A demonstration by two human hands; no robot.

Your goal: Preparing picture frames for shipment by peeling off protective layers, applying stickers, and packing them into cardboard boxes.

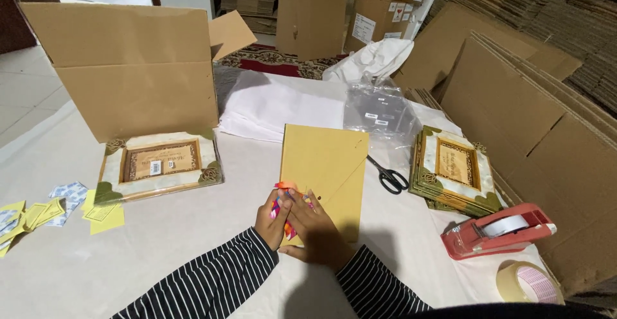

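Both hands meet over the near edge of a flat cardboard sheet [324,177] lying mid-bench. The left hand [273,216] curls its grip round a small orange object [283,193]; the right hand [318,232] pinches the same object. Scissors [387,176] lie just beside the sheet's right edge; open bench [160,242] spreads to the left.

Scissors [387,176] lie between envelope [324,181] and frames [453,171].

A packing workroom: flattened cardboard sheets [514,100] stacked by the bench [160,242], an open carton [128,68], tape dispenser [498,230] and scissors [389,177].
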